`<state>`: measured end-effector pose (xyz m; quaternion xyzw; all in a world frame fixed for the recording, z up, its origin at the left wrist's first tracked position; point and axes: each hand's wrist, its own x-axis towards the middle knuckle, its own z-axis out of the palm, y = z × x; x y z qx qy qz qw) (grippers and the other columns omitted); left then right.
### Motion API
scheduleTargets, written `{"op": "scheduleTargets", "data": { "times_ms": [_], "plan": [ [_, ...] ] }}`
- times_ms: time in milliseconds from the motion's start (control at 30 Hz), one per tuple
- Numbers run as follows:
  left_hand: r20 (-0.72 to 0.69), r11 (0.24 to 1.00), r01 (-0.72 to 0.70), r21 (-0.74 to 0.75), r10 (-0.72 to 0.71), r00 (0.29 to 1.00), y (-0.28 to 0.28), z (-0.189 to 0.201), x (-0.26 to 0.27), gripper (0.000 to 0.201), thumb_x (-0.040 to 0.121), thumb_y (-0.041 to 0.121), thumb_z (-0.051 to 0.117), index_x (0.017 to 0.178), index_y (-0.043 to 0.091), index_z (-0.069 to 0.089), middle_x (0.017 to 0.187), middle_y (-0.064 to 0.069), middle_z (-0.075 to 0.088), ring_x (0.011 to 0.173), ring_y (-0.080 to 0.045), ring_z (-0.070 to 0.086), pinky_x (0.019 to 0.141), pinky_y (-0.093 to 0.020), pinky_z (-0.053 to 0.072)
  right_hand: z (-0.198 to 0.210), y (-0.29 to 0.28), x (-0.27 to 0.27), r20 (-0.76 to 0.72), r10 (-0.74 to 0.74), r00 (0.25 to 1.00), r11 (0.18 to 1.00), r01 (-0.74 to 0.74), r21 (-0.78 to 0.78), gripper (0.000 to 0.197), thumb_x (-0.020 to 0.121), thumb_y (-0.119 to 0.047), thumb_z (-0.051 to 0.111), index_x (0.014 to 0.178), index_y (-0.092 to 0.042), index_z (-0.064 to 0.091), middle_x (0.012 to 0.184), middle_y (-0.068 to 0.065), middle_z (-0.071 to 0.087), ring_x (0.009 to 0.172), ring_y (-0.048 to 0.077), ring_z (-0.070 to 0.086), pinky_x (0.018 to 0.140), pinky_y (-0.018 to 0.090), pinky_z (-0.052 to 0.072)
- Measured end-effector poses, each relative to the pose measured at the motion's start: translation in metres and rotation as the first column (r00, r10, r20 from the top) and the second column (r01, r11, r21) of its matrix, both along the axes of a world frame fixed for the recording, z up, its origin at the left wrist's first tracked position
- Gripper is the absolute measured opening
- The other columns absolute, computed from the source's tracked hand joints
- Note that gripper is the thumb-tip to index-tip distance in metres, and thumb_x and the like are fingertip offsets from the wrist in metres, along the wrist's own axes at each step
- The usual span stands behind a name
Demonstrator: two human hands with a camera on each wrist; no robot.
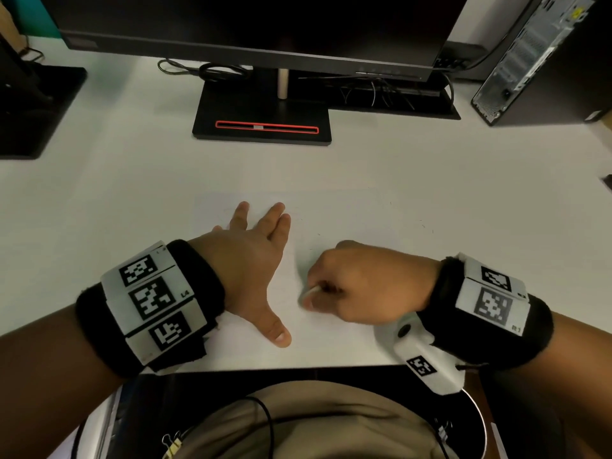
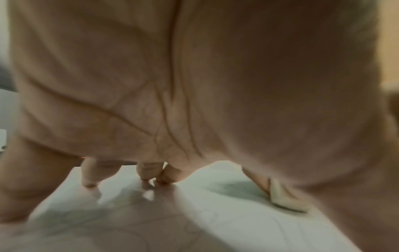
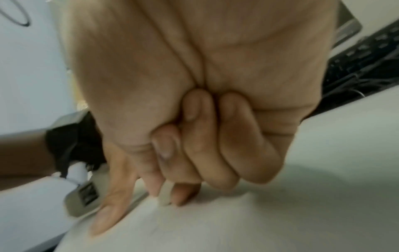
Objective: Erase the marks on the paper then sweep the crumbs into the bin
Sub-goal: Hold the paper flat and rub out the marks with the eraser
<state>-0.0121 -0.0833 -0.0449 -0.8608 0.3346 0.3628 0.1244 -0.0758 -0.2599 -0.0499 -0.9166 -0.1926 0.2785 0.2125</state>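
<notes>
Paper: lying near the desk's front edge, being pinned by the left hand, fingers spread flat.
Eraser: being pinched in the right hand, tip on the sheet.
Advice: short, light strokes are being recommended, so the sheet is not creased.
Bin: not seen.

Dim, vignetted head view; both wrist views blurred, soft-shadowed.

Black monitor on its stand; computer tower right.
</notes>
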Motion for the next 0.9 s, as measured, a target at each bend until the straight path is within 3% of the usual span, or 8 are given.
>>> {"op": "scheduleTargets", "data": {
  "times_ms": [167,300,400,533,667,767,900],
  "plan": [
    [0.010,1.000,0.003,0.005,-0.003,1.000,-0.001,-0.001,0.000,0.161,0.052,0.084,0.074,0.150,0.014,-0.033,0.156,0.002,-0.041,0.146,-0.042,-0.026,0.120,-0.058,0.015,-0.002,0.010,-0.015,-0.046,0.045,0.998,0.998,-0.043,0.046,0.043,0.102,-0.030,0.052,0.073,0.000,0.059,0.059,0.013,0.053,0.052,0.015,0.044,0.059,0.032,0.044],
    [0.015,1.000,0.001,-0.002,-0.001,1.000,0.000,-0.002,0.000,0.162,0.049,0.085,0.073,0.150,0.014,-0.032,0.157,0.002,-0.040,0.146,-0.043,-0.025,0.120,-0.058,0.016,-0.003,0.013,-0.011,0.005,-0.010,1.000,0.999,0.010,0.046,0.042,0.103,-0.027,0.050,0.071,0.000,0.057,0.056,0.010,0.053,0.051,0.016,0.045,0.058,0.032,0.045],
    [0.010,1.000,-0.002,-0.003,0.002,1.000,0.000,-0.002,0.000,0.163,0.049,0.085,0.074,0.150,0.015,-0.032,0.156,0.003,-0.041,0.146,-0.043,-0.025,0.120,-0.058,0.015,-0.001,0.016,-0.013,-0.062,0.040,0.997,0.999,-0.038,0.034,0.043,0.103,-0.028,0.049,0.074,0.002,0.060,0.057,0.011,0.054,0.051,0.016,0.045,0.057,0.029,0.044],
    [0.005,1.000,-0.003,0.001,0.003,1.000,0.000,-0.003,0.001,0.162,0.049,0.085,0.073,0.149,0.014,-0.033,0.155,0.002,-0.042,0.145,-0.042,-0.027,0.120,-0.058,0.014,0.000,0.008,-0.008,-0.006,-0.035,0.999,0.999,0.035,0.026,0.043,0.101,-0.024,0.050,0.069,0.003,0.053,0.055,0.011,0.046,0.050,0.016,0.038,0.056,0.032,0.041],
    [0.003,1.000,0.007,0.008,-0.007,1.000,0.000,-0.002,0.001,0.162,0.049,0.086,0.072,0.150,0.014,-0.032,0.155,0.001,-0.042,0.145,-0.044,-0.026,0.120,-0.058,0.015,0.003,0.006,-0.016,-0.064,0.008,0.998,1.000,-0.006,0.019,0.042,0.101,-0.026,0.050,0.071,0.002,0.055,0.059,0.014,0.051,0.052,0.015,0.041,0.059,0.033,0.043],
    [0.000,1.000,0.006,0.009,-0.006,1.000,-0.001,-0.001,0.000,0.162,0.049,0.086,0.072,0.149,0.014,-0.033,0.155,0.001,-0.043,0.145,-0.043,-0.027,0.120,-0.058,0.014,0.003,-0.004,-0.013,-0.017,-0.031,0.999,1.000,0.031,-0.005,0.044,0.102,-0.029,0.050,0.070,0.002,0.053,0.060,0.014,0.052,0.052,0.015,0.042,0.058,0.030,0.043],
    [-0.003,1.000,0.000,0.010,0.000,1.000,0.000,0.000,0.000,0.162,0.049,0.086,0.072,0.149,0.014,-0.033,0.155,0.002,-0.043,0.145,-0.042,-0.027,0.120,-0.058,0.015,0.003,-0.009,-0.020,-0.023,0.030,0.999,0.999,-0.030,-0.020,0.042,0.101,-0.028,0.050,0.070,0.000,0.051,0.058,0.011,0.048,0.053,0.017,0.040,0.060,0.035,0.043]
  ]
}}
